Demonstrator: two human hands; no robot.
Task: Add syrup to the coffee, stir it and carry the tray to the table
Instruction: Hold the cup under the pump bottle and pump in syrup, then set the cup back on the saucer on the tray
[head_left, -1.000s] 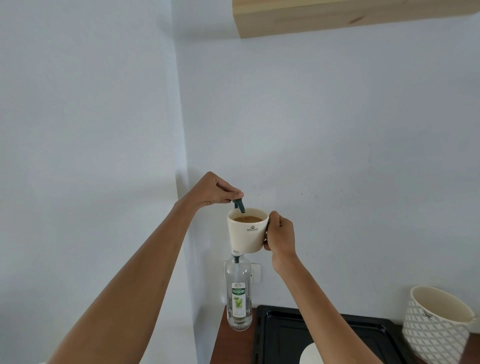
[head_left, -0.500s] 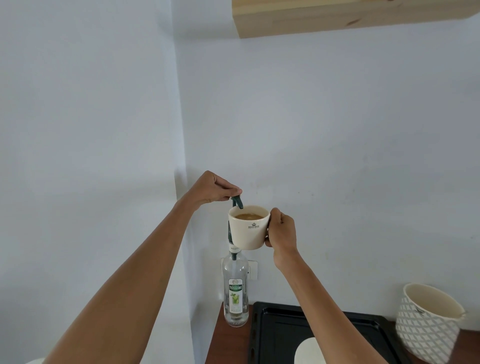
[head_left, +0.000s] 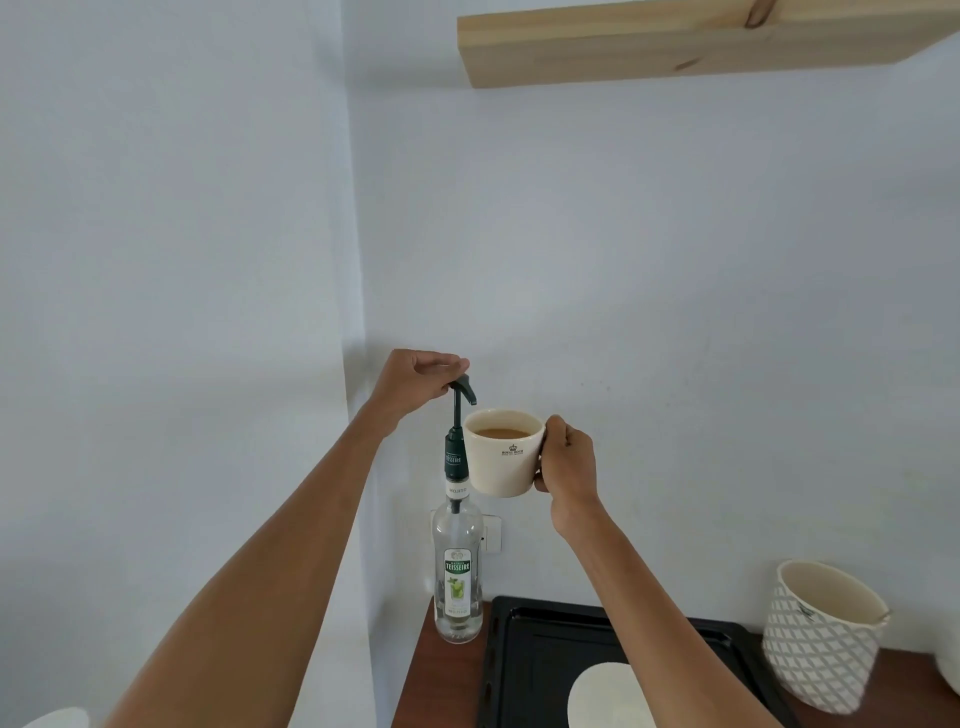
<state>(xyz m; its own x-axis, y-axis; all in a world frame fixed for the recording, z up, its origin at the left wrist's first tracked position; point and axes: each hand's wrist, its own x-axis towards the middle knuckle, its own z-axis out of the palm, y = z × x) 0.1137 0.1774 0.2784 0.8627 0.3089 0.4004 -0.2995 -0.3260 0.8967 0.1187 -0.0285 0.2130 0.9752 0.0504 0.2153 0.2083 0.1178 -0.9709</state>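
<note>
While raised in the air against the pale wall, sits in the right hand (head_left: 566, 467), a cream cup (head_left: 503, 457) of light-brown coffee (head_left: 503, 433), fingers curled shut round the side where the handle would be, handle itself hidden. Tapers slightly toward the base, smooth and matte, with a small dark crest and lettering printed on the front. Hangs just beside and below the spout of a dark green pump (head_left: 461, 387), rim close under the nozzle, touching or not cannot be told. Rests on top of that pump head the left hand (head_left: 415, 379), fingertips (head_left: 457, 365) bunched together and bent down onto it, closed on the pump top. Rises from the neck of a tall clear glass syrup bottle (head_left: 457, 566), round-shouldered, nearly colourless inside, green and white label with a drink pictured on it. Stands upright on a dark reddish wooden counter (head_left: 441, 675), just left of a black rimmed tray (head_left: 524, 649) bearing a pale round piece (head_left: 608, 696), partly hidden by the forearm. Further right, a white pot (head_left: 821, 634) with a raised diamond lattice. Overhead, a light wooden shelf (head_left: 701, 47).
</note>
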